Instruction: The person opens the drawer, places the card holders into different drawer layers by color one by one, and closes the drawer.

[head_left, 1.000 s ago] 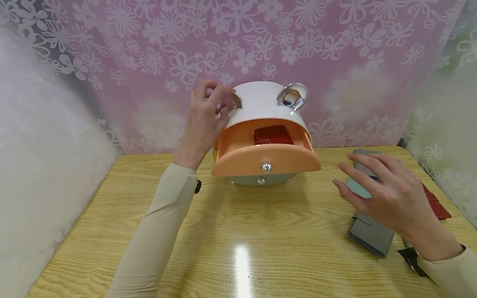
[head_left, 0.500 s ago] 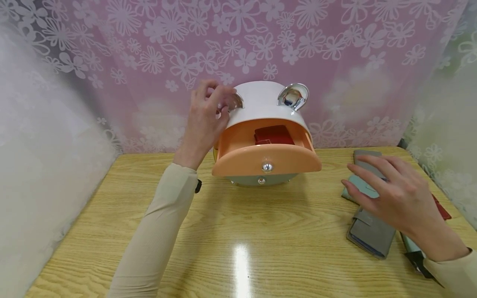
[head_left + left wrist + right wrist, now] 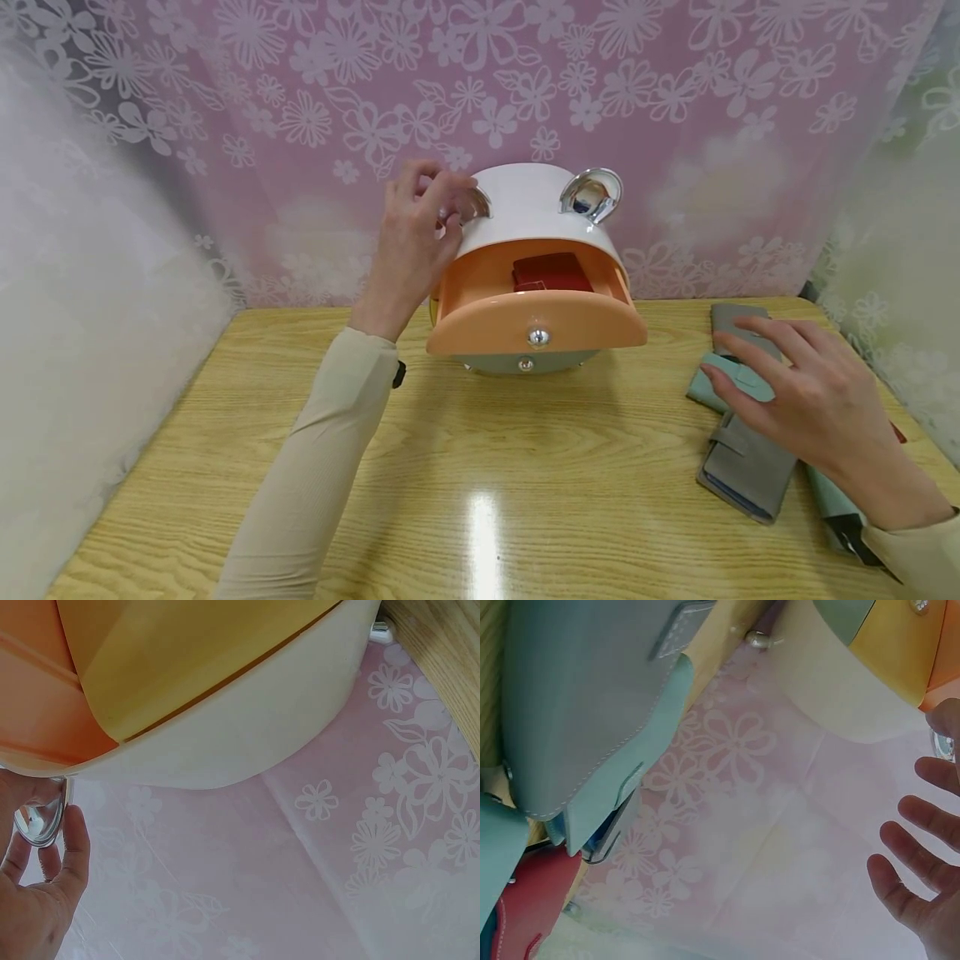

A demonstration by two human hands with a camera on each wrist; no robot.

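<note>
A white rounded drawer box (image 3: 525, 196) with silver ears stands at the back of the table. Its orange drawer (image 3: 480, 327) is pulled out, with a red wallet (image 3: 553, 271) lying inside. My left hand (image 3: 408, 237) grips the box's left silver ear (image 3: 49, 829), thumb and fingers about it. Above the wallets at the right hovers my right hand (image 3: 813, 400), fingers spread and holding nothing. Beneath and beside it lie a mint wallet (image 3: 720, 382), a grey wallet (image 3: 750, 468) and another grey wallet (image 3: 731, 317) farther back.
Partly under the right forearm lies a green wallet (image 3: 831, 498). A red wallet (image 3: 540, 889) sits at the table's right side, mostly hidden by the hand in the head view. A floral curtain (image 3: 315, 117) hangs behind the wooden table (image 3: 300, 467).
My right hand has drifted to the right, away from the box, uncovering more of the mint and green wallets. The left hand stays on the ear, and the drawer has not moved.
</note>
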